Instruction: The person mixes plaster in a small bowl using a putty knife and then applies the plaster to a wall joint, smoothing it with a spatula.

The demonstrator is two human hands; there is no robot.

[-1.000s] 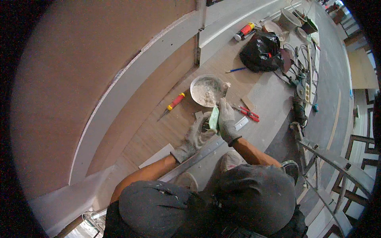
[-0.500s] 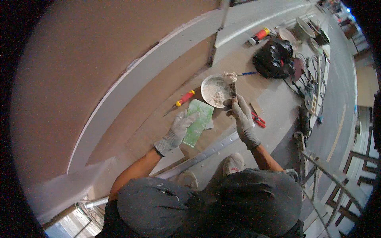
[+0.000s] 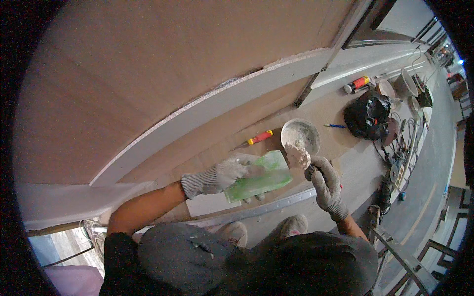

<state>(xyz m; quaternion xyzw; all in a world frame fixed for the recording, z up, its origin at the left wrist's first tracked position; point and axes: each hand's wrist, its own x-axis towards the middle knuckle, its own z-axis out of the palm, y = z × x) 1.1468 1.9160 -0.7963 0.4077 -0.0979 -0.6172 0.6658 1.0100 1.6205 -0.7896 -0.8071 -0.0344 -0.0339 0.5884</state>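
Note:
My left hand (image 3: 227,177), in a pale knit glove, grips a green rectangular board offcut (image 3: 271,170), its face smeared with white. In my gloved right hand (image 3: 327,183) is a putty knife whose short handle is mostly hidden by the fingers. A lump of off-white plaster (image 3: 298,157) covers its blade, over the near rim of a round white bowl (image 3: 283,135) and to the right of the offcut. More plaster coats the inside of the bowl. Left of it lies a hand tool with a red and yellow handle (image 3: 260,137) and a thin blade.
A brown board wall (image 3: 173,74) with a pale curved ledge (image 3: 207,106) rises on the left. Far right are a black plastic bag (image 3: 368,116), a blue pen-like stick (image 3: 335,126), buckets (image 3: 406,83) and tangled cables. A metal strip (image 3: 276,204) runs before my shoes; a metal frame (image 3: 400,256) stands lower right.
The offcut has turned from nearly upright to lying more level across my front. The loaded knife has swung down from beyond the bowl to its near rim. The view has shifted.

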